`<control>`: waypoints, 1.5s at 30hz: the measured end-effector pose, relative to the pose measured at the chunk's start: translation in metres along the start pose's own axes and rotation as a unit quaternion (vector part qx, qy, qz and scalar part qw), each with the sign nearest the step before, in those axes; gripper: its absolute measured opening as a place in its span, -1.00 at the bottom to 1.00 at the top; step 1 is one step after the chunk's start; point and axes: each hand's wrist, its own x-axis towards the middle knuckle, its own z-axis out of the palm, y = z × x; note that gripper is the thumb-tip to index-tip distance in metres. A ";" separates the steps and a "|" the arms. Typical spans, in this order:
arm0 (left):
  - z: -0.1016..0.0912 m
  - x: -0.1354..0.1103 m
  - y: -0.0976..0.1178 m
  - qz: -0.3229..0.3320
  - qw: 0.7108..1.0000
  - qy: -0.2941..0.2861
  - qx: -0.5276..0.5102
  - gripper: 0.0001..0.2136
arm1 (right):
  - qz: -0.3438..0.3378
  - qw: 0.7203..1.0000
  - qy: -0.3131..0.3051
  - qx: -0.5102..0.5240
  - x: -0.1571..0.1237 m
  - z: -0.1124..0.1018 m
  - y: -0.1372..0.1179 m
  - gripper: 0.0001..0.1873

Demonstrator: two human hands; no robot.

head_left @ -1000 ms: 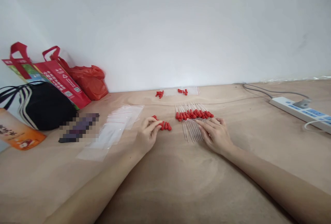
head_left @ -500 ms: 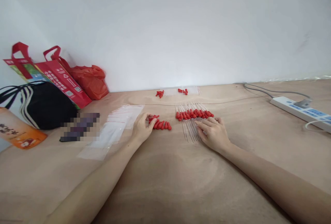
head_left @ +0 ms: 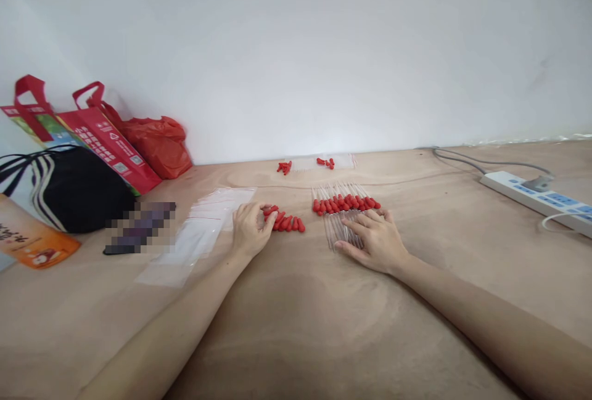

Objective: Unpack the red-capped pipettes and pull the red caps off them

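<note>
My left hand (head_left: 251, 227) is at the left end of a short row of red rubber bulbs (head_left: 289, 224). Its thumb and index finger close on a red bulb (head_left: 271, 209) there. To the right, slim clear droppers (head_left: 340, 191) lie side by side in a bundle, their red bulbs (head_left: 345, 203) lined up across the middle. Over the near part of this bundle rests my right hand (head_left: 377, 243), fingers stretched and thumb apart, touching the clear tubes (head_left: 333, 232). Its palm side is hidden.
Clear zip bags (head_left: 203, 227) lie fanned out left of my left hand, beside a blurred dark object (head_left: 139, 228). Farther left stand a black pouch (head_left: 87, 190), an orange package (head_left: 37, 236) and red bags (head_left: 157, 147). A power strip (head_left: 539, 193) lies right; more red bulbs (head_left: 283, 167) lie by the wall.
My right hand's fingers have spread, and the thumb has moved left over the clear tubes. My left hand stays at the row of bulbs, almost unmoved. The view has shifted slightly.
</note>
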 end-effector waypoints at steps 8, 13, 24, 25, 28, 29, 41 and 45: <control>-0.001 -0.003 0.002 0.015 1.000 -0.006 0.014 -0.91 | 0.082 0.996 0.038 0.008 0.002 0.001 0.013 -0.74; -0.001 -0.003 0.006 0.045 0.999 0.001 0.011 -0.92 | 0.150 0.988 0.003 -0.045 0.027 0.000 0.025 -0.71; -0.004 -0.003 0.008 0.042 0.999 -0.009 -0.001 -0.91 | 0.158 0.976 -0.113 -0.098 0.060 0.017 0.018 -0.62; -0.004 -0.003 0.008 0.042 0.999 -0.010 -0.002 -0.90 | 0.158 0.977 -0.108 -0.096 0.059 0.018 0.018 -0.62; -0.005 -0.003 0.008 0.045 0.999 -0.012 -0.003 -0.89 | 0.169 0.980 -0.060 -0.084 0.057 0.016 0.021 -0.65; -0.006 -0.003 0.008 0.050 0.999 -0.013 -0.005 -0.89 | 0.174 0.981 -0.035 -0.073 0.055 0.014 0.023 -0.67; -0.007 -0.023 0.060 0.218 0.971 -0.081 -0.063 -0.70 | -0.007 0.982 0.001 0.191 -0.013 -0.021 0.009 -0.77; -0.002 -0.031 0.070 0.227 0.963 -0.117 -0.087 -0.81 | -0.025 0.981 -0.016 0.193 -0.017 -0.015 -0.001 -0.78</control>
